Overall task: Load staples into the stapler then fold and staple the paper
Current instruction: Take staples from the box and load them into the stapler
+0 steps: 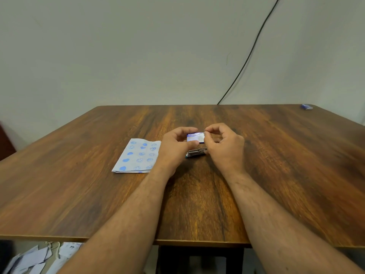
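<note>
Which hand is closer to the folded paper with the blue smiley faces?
Left. The left hand is just beside the right edge of the paper; the right hand is further right, past the small box.

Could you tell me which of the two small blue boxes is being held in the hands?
The box between the left hand and right hand, above the stapler; the other box lies untouched at the table's far right corner.

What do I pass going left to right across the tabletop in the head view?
Patterned paper → left hand → small staple box held between both hands, with the stapler just beneath → right hand → small blue box at the far right corner.
</note>
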Demonstrator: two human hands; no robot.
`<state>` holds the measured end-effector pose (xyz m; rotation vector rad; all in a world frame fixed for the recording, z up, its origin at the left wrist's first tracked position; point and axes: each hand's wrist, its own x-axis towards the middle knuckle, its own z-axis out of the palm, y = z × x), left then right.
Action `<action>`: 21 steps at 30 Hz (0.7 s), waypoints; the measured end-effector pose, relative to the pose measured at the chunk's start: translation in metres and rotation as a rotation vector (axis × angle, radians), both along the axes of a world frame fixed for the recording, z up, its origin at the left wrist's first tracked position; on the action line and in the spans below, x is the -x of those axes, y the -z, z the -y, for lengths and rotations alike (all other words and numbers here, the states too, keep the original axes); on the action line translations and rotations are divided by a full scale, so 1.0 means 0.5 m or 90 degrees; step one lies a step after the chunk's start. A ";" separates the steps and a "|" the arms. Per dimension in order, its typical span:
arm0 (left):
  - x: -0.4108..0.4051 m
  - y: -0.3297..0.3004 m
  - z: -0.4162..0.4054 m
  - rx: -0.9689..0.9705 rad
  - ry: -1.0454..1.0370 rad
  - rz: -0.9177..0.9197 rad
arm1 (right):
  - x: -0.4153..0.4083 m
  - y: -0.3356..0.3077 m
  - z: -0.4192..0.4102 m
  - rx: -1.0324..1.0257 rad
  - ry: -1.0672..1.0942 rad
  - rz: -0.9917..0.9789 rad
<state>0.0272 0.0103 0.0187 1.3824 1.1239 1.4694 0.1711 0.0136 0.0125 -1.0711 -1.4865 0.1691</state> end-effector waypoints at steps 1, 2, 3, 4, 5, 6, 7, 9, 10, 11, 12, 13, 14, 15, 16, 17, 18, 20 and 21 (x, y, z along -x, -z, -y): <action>0.000 -0.001 0.002 0.004 0.021 0.018 | 0.000 0.001 -0.001 0.005 -0.003 0.001; -0.001 -0.003 0.003 0.017 0.043 0.052 | 0.000 0.001 -0.002 0.007 -0.004 -0.007; -0.001 -0.006 0.005 0.037 0.069 0.103 | 0.000 0.001 -0.003 0.006 -0.004 -0.028; -0.001 -0.008 0.005 0.063 0.092 0.155 | 0.000 0.000 -0.006 0.005 -0.002 -0.051; 0.000 -0.011 0.006 0.089 0.110 0.199 | 0.000 0.000 -0.007 0.004 0.000 -0.068; 0.001 -0.013 0.007 0.112 0.124 0.225 | 0.000 -0.001 -0.007 0.006 0.000 -0.071; 0.002 -0.014 0.008 0.128 0.140 0.240 | 0.000 -0.001 -0.006 0.009 -0.002 -0.065; 0.001 -0.016 0.013 0.137 0.171 0.261 | -0.001 -0.002 -0.003 0.009 -0.005 -0.058; 0.001 -0.017 0.015 0.138 0.181 0.273 | -0.002 -0.002 -0.001 0.007 -0.008 -0.062; 0.001 -0.018 0.017 0.139 0.188 0.283 | -0.002 -0.002 -0.001 0.007 -0.010 -0.067; 0.001 -0.018 0.018 0.140 0.193 0.289 | -0.002 -0.002 -0.001 0.007 -0.011 -0.070; 0.002 -0.019 0.020 0.141 0.196 0.289 | -0.002 -0.003 -0.001 0.008 -0.010 -0.069; 0.002 -0.018 0.020 0.143 0.197 0.287 | -0.001 -0.003 -0.002 0.009 -0.009 -0.064; 0.003 -0.018 0.020 0.145 0.196 0.285 | -0.001 -0.002 -0.002 0.010 -0.007 -0.061; 0.003 -0.018 0.021 0.147 0.193 0.284 | -0.001 -0.002 -0.002 0.010 -0.008 -0.060; 0.003 -0.018 0.020 0.148 0.187 0.284 | -0.001 -0.002 -0.002 0.012 -0.009 -0.063; 0.003 -0.018 0.019 0.150 0.179 0.286 | -0.001 -0.002 -0.002 0.013 -0.012 -0.066; 0.004 -0.016 0.017 0.156 0.169 0.296 | 0.000 -0.002 -0.002 0.020 -0.012 -0.073; 0.005 -0.015 0.016 0.162 0.166 0.299 | 0.000 -0.001 -0.003 0.025 -0.013 -0.082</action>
